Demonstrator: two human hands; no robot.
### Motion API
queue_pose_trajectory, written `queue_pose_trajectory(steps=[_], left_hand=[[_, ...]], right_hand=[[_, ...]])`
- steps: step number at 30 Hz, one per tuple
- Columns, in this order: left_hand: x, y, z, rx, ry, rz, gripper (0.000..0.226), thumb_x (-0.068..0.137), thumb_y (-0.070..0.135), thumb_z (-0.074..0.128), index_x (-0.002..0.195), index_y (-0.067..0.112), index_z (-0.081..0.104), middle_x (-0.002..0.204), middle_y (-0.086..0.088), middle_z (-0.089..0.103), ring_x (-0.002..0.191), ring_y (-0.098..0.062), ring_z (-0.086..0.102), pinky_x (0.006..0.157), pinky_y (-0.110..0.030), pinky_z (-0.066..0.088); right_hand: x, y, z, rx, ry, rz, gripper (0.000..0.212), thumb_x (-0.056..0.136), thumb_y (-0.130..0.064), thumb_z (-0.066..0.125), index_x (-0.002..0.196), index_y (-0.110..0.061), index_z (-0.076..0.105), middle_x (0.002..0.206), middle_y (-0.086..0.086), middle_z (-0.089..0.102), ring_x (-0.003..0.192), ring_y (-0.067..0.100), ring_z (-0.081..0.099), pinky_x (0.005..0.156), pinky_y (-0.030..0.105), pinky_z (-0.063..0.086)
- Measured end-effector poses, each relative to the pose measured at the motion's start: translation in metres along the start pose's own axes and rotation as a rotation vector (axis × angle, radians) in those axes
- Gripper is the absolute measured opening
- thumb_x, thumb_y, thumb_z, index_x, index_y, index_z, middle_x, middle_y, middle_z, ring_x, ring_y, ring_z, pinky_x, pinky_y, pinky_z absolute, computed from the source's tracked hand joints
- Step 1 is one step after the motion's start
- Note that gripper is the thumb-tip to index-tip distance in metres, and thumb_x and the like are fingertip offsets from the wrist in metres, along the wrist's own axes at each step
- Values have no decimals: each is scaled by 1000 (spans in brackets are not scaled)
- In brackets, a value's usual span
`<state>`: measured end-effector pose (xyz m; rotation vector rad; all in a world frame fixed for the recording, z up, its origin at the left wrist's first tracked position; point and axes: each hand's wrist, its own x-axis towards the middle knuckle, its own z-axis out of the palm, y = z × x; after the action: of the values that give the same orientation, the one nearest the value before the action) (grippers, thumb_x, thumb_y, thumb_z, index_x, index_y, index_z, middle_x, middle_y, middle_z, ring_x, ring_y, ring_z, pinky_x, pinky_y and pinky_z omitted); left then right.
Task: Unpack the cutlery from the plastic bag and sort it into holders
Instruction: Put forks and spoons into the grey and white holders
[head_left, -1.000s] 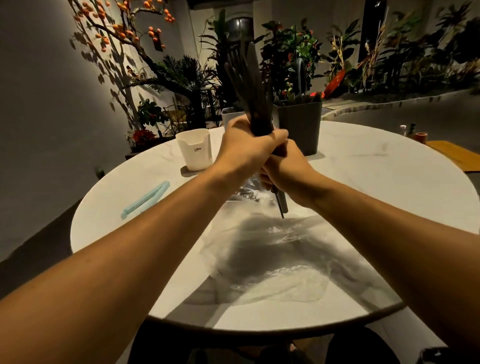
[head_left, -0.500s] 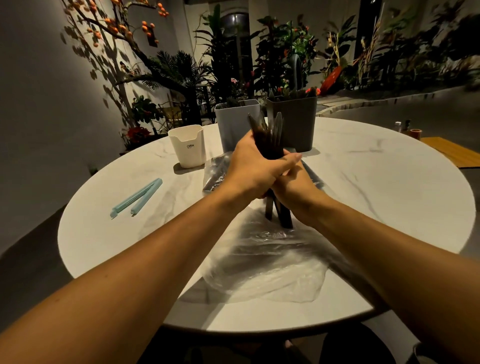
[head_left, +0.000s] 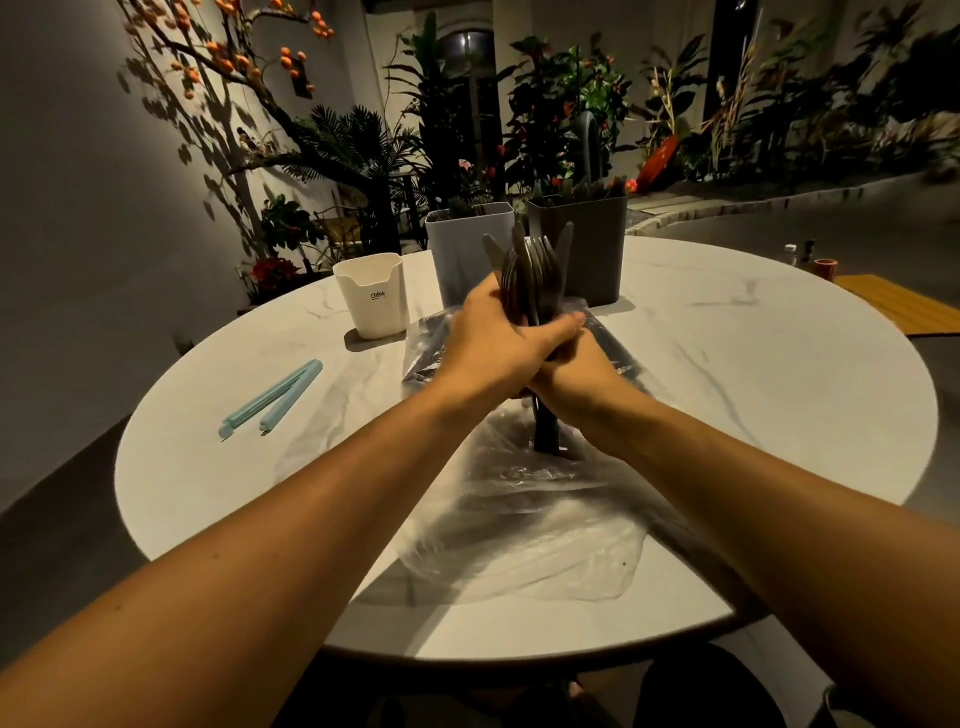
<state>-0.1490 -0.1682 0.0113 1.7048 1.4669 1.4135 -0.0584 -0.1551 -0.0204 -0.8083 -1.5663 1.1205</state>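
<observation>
- gripping an upright bundle of dark metal cutlery, the left hand and right hand clamped round it together.
- its handle ends stood on the crumpled clear plastic bag.

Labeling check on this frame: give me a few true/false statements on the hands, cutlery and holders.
1. Both hands grip the cutlery bundle. True: left hand, right hand.
2. The bundle lies flat on the table. False: held upright, lower ends on the plastic bag.
3. The white holder stands left of the grey holder. True.
4. The blue clip is on the bag. False: it lies on the table, left of the bag.
</observation>
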Motion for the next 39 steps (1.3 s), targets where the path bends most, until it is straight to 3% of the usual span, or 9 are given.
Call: queue_pose_trajectory(steps=[7, 12, 15, 19, 24, 27, 32, 34, 39], left_hand=[[5, -1, -3, -83, -90, -88, 15, 95, 34, 66, 99, 20, 69, 94, 0, 72, 95, -14, 68, 84, -32, 56], [22, -2, -12, -121, -36, -244, 36, 101, 39, 54, 108, 9, 73, 102, -11, 74, 98, -24, 70, 90, -42, 57], [27, -6, -18, -164, -56, -319, 40, 102, 41, 51, 107, 7, 72, 107, -11, 74, 103, -27, 68, 92, -42, 55], [32, -17, -25, -296, -32, -366, 36, 104, 32, 50, 76, 14, 65, 76, -3, 71, 81, -22, 67, 82, -39, 54], [41, -17, -24, -430, 61, -422, 40, 103, 38, 52, 69, 18, 58, 66, -4, 59, 78, -26, 57, 99, -52, 50], [49, -19, -22, -473, 129, -417, 42, 100, 40, 57, 62, 20, 61, 64, -2, 62, 79, -27, 61, 98, -58, 52], [49, -31, -28, -562, 110, -430, 45, 104, 38, 50, 66, 15, 50, 56, -1, 52, 58, -18, 55, 66, -35, 58], [44, -31, -31, -660, -20, -454, 47, 105, 38, 48, 63, 16, 48, 50, 3, 38, 43, -11, 37, 44, -23, 39], [38, -38, -27, -778, -288, -487, 49, 101, 47, 45, 66, 15, 57, 54, 3, 35, 42, -8, 30, 43, -20, 24]], right_hand=[[9, -4, 3, -182, 75, 96, 16, 101, -11, 50, 90, -22, 54, 53, -5, 56, 46, 10, 54, 40, 18, 45], [20, -21, -1, -238, -167, 142, 25, 96, 1, 51, 114, -17, 47, 74, 14, 56, 56, 22, 55, 48, 25, 50], [22, -23, -3, -138, -348, 181, 34, 95, -3, 59, 117, -26, 46, 101, 24, 66, 87, 38, 70, 74, 42, 62], [34, -27, -20, -272, -527, 244, 27, 94, -12, 61, 97, -39, 56, 101, -7, 72, 93, 12, 72, 80, 25, 55], [57, -24, -25, -400, -263, 161, 42, 88, -38, 56, 77, 0, 70, 55, -1, 59, 58, 16, 49, 57, 33, 38], [67, -14, -15, -607, -90, -7, 58, 80, -61, 48, 56, -11, 64, 47, -5, 52, 53, 17, 47, 56, 39, 38], [80, 3, -17, -396, 201, -116, 49, 93, -35, 48, 49, -16, 61, 57, 14, 60, 55, 27, 50, 58, 40, 47], [79, 3, -15, -132, 118, -86, 39, 99, -27, 53, 66, -15, 70, 67, 23, 58, 57, 24, 46, 52, 28, 41], [73, 14, -16, -23, -111, 49, 42, 82, -49, 59, 100, -11, 68, 67, -5, 62, 57, 9, 53, 52, 21, 43]])
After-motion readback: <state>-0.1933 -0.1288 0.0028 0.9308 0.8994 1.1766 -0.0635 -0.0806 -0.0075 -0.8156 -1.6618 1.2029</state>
